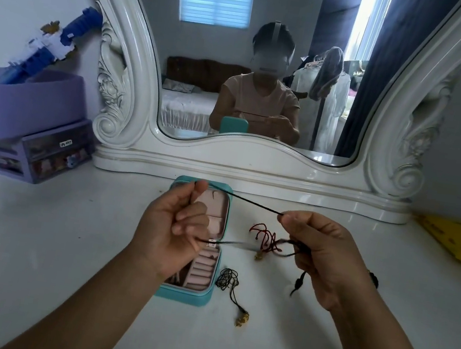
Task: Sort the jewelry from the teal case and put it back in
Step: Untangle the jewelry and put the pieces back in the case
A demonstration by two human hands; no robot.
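Jewelry is cord stuff: thin, limp, light, tangle-prone, with small gold-coloured charms at the ends. Nearest, a black cord necklace [228,282] lies bunched on the white vanity top [59,253], just right of the teal case [186,295], charm end trailing toward the camera. Case is open, pink lining, ring rolls and compartments showing; the left forearm hides part of it. Above it, left hand [173,225] and right hand [328,256] each pinch one black cord bracelet [244,200] between thumb and fingers, so the top strand is pulled taut between them; a lower strand sags back across and looks motion-blurred. Knotted tail ends dangle below the right hand. Red cord bracelet [266,237] lies on the top between the hands, beside the case, apart from the black necklace. Handling call: no stiffness, so grab near knots or charms, keep tension to stop looping, coil before dropping into a compartment. Snagging on the red cord looks like the main risk. Behind: white carved mirror [254,166], purple drawer organiser [36,155] far left, yellow object [460,241] far right.
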